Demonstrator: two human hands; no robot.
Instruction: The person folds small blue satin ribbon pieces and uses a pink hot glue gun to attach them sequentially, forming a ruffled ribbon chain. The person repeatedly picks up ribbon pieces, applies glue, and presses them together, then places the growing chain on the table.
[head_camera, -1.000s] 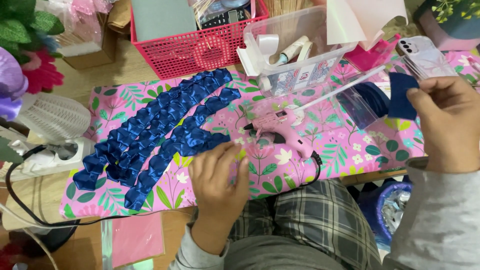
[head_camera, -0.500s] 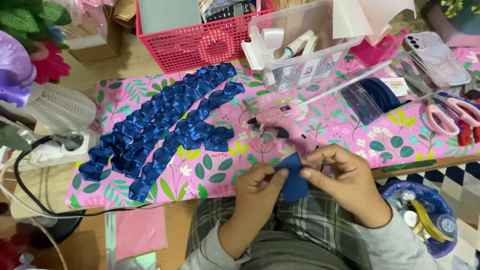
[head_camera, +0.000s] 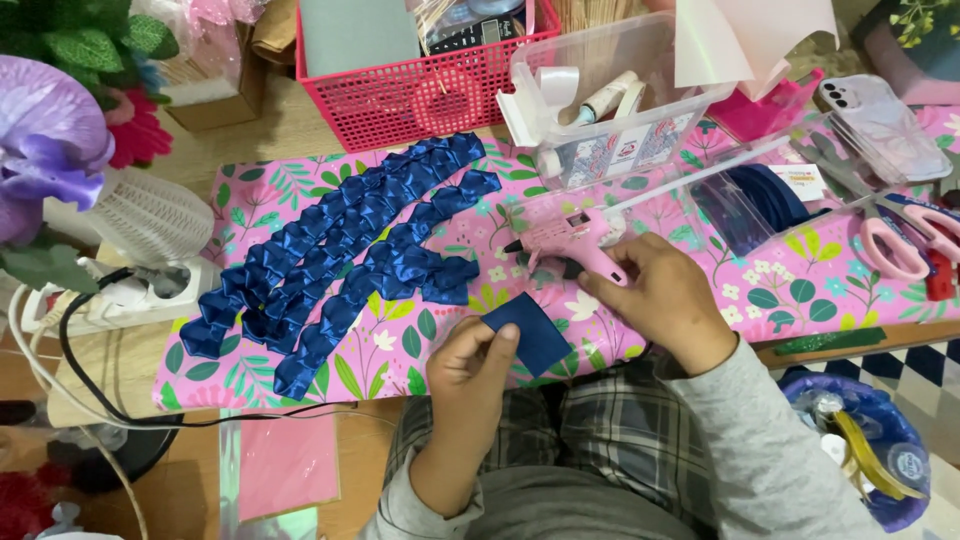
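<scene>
Our right hand (head_camera: 668, 300) has left the folded dark-blue satin ribbon piece (head_camera: 530, 335) and now grips the pink glue gun (head_camera: 575, 238); our left hand (head_camera: 478, 365) pinches the ribbon alone, so gluing looks close.

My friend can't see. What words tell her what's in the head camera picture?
A person's left hand holds a folded blue ribbon piece while the right hand grasps a pink glue gun on a flowery pink table. Rows of folded blue ribbons lie to the left, below a red basket.
</scene>
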